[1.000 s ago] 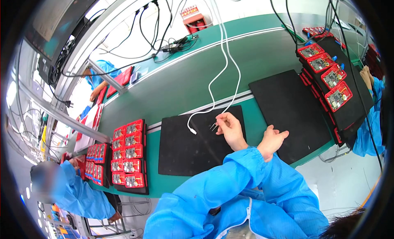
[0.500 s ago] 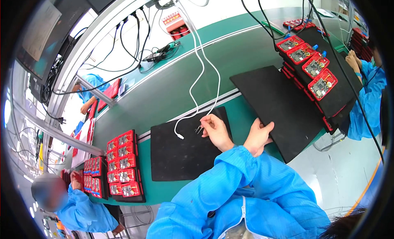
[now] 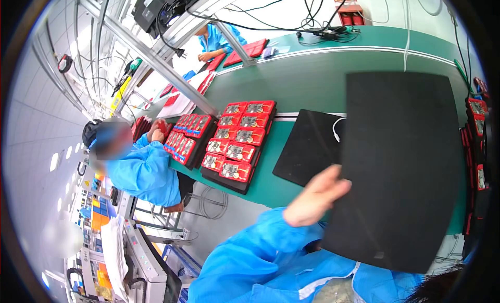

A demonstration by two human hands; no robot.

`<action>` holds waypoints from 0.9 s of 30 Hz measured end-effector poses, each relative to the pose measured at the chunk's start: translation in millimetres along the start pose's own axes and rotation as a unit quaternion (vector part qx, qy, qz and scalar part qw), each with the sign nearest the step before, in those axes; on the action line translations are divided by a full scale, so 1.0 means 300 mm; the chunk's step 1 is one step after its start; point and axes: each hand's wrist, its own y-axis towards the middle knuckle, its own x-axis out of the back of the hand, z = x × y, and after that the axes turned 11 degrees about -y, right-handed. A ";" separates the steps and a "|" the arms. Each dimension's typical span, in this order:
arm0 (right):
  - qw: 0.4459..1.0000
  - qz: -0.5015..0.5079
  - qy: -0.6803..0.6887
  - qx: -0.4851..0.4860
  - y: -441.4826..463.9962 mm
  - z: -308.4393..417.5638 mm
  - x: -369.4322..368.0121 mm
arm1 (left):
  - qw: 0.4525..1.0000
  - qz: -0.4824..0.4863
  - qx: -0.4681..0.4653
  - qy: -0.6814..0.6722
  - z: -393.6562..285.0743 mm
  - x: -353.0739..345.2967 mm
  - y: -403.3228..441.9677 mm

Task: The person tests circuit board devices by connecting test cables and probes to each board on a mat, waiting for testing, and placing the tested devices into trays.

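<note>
A large flat black board is raised close in front of me and tilted up, covering much of the right side of the view. My left hand is at its left edge, with the fingers closed on that edge. My right hand cannot be seen; the board covers that area. Behind the board, a second black board lies flat on the green table. The end of a white cable rests on it, partly hidden.
Red trays with circuit boards stand in rows on the left, with more red trays stacked at the far right. A co-worker in blue sits at left, handling a red piece. A metal post slants over the table.
The view has turned to the left. The large black board has come up off its place at the right, toward me, with my left hand at its edge. My right hand has gone from sight.
</note>
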 end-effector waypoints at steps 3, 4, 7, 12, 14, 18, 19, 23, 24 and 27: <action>0.980 -0.157 -0.100 0.065 -0.140 0.196 -0.170 | 0.884 -0.336 -0.183 0.268 -0.151 0.220 -0.154; 0.964 -0.212 -0.132 0.086 -0.160 0.225 -0.187 | 0.868 -0.326 -0.252 0.276 -0.218 0.362 -0.186; 0.971 -0.222 -0.086 0.023 -0.166 0.246 -0.186 | 0.825 -0.351 -0.368 0.247 -0.430 0.771 -0.309; 0.963 -0.251 -0.090 0.029 -0.161 0.235 -0.173 | 0.808 -0.386 -0.265 0.358 -0.574 1.225 -0.400; 0.960 -0.258 -0.099 0.033 -0.155 0.229 -0.168 | 0.674 -0.426 -0.224 0.560 -0.544 1.320 -0.390; 0.960 -0.259 -0.096 0.037 -0.162 0.205 -0.154 | 0.621 -0.473 -0.145 0.608 -0.497 1.311 -0.363; 0.961 -0.256 -0.095 0.041 -0.164 0.203 -0.154 | 0.602 -0.473 -0.158 0.624 -0.493 1.314 -0.359; 0.964 -0.237 -0.112 0.048 -0.179 0.201 -0.155 | 0.529 -0.467 -0.193 0.682 -0.460 1.332 -0.390; 0.964 -0.237 -0.113 0.041 -0.174 0.209 -0.157 | 0.518 -0.470 -0.198 0.687 -0.465 1.339 -0.397; 0.967 -0.216 -0.128 0.043 -0.176 0.207 -0.150 | 0.526 -0.444 -0.153 0.709 -0.478 1.341 -0.437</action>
